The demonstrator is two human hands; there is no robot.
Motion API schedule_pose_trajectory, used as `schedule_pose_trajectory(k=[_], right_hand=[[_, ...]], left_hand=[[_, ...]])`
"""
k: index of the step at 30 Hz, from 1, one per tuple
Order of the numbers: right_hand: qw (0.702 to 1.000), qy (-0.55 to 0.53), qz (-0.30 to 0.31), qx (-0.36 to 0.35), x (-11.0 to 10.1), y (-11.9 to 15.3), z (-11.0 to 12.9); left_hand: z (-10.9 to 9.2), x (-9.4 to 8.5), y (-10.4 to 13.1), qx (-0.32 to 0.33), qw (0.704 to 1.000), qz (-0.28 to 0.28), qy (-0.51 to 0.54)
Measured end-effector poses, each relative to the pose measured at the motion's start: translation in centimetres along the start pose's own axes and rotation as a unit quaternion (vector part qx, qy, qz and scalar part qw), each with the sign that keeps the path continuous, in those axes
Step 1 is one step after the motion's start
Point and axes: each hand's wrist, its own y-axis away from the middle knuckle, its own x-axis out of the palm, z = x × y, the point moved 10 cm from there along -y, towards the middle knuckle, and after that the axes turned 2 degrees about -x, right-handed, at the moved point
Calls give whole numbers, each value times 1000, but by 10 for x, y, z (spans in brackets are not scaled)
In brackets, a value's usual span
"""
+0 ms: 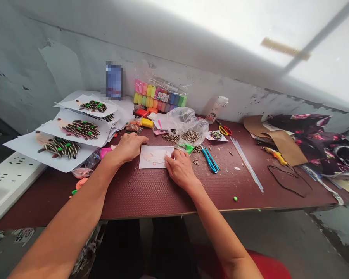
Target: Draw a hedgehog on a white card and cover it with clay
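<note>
A small white card (pixel 143 163) lies on the table in front of me, with a faint drawn outline and a pale, flattened layer of clay (pixel 154 156) on it. My right hand (pixel 180 166) rests over the card's right end, its bent thumb and fingers closed at the edge of the pale clay; the fingertips are partly hidden. My left hand (pixel 130 147) is beside the card's upper left corner, back up, one finger stretched to the right, with nothing visible in it. Striped sunflower seeds (pixel 190 136) are piled just beyond the card, partly under a clear plastic bag (pixel 182 119).
Left stand sheets with seed hedgehogs (pixel 80 130) and a white power strip (pixel 8 174). Behind are coloured clay packs (pixel 159 97), a yellow clay block (pixel 146 123) and a white bottle (pixel 217 109). Right lie a teal utility knife (pixel 210 159), scissors (pixel 224 128), glue sticks (pixel 247 164) and a glue gun (pixel 275 155).
</note>
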Motion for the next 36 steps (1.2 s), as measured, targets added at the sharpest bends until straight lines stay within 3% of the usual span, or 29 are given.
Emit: schedule_pose_trajectory(k=[9, 17, 25, 36], right_hand=[[1000, -9, -9, 5, -2, 3, -2], [1000, 9, 0, 4, -2, 1, 1], [999, 34, 7, 4, -3, 9, 7], [999, 39, -18, 23, -8, 9, 0]], left_hand=[[-11, -10, 3, 33, 997, -2, 71], [-46, 4, 16, 83, 982, 134, 100], [-42, 14, 12, 85, 985, 125, 84], [-52, 9, 16, 97, 978, 137, 121]])
